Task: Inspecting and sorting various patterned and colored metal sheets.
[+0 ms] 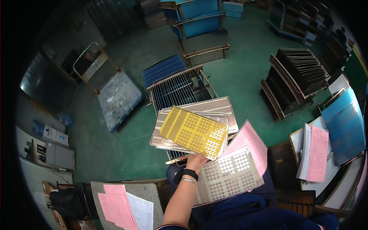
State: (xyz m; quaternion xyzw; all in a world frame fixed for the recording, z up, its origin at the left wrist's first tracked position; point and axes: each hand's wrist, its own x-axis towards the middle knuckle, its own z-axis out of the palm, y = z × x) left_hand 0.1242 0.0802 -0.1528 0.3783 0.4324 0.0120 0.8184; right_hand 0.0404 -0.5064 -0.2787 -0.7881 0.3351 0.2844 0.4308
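My left hand (195, 163), with a black watch and a bracelet at its wrist, pinches the lower edge of a yellow circuit-board panel (188, 124). This panel has rows of diamond-shaped pads and cut-outs, white at its right end. It slants over a stack of pale copper-toned panels (218, 104) resting on a wire rack (172, 90). Just right of the hand, a grey-white panel (226, 176) with a similar diamond pattern lies across my lap. Behind it shows a pink sheet (251, 143). My right hand is not in view.
A flatbed trolley (119, 97) stands on the green floor at left. Dark slotted racks (295, 80) stand at right, and a blue-panelled rack (199, 23) is at the back. Pink papers (117, 205) lie on a grey surface at lower left; more pink sheets (317, 153) are at right.
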